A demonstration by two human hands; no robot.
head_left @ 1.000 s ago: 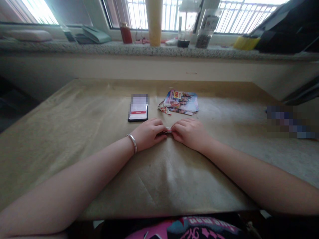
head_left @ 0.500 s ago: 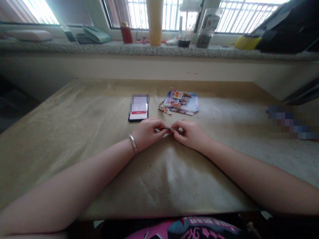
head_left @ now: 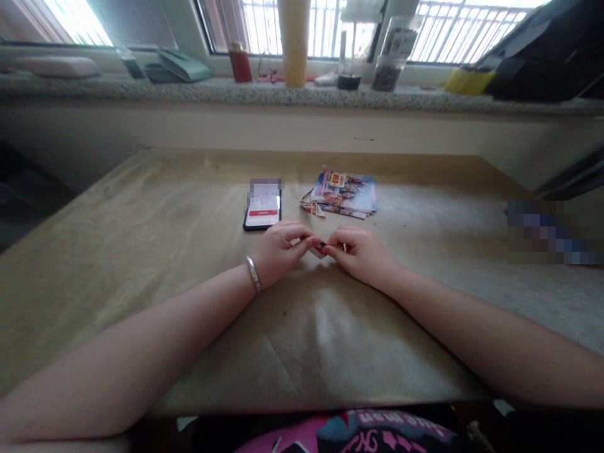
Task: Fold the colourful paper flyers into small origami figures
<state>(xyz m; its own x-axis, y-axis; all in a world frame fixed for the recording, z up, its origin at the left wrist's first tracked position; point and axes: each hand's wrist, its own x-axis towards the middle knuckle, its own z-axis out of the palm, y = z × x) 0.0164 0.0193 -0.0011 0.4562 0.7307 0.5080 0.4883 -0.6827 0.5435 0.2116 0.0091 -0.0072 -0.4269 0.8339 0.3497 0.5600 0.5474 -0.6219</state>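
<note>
My two hands meet over the middle of the table (head_left: 292, 365), between its near edge and its far edge. My left hand (head_left: 276, 255), with one silver bangle (head_left: 253, 274) at the wrist, has its thumb and fingers pinched on one small folded piece (head_left: 319, 251) showing red and white; my right hand (head_left: 363, 255) pinches the other end of it. One phone (head_left: 262, 220) lies just past my left hand, towards the far edge. To the right of it, also on the far side, lies one pile of printed sheets (head_left: 352, 192); I can't count them. A folded scrap (head_left: 313, 207) sits at the pile's left corner. One blurred-out item (head_left: 557, 233) lies by the table's right edge. One red bottle (head_left: 240, 64) stands on the windowsill (head_left: 264, 94).
</note>
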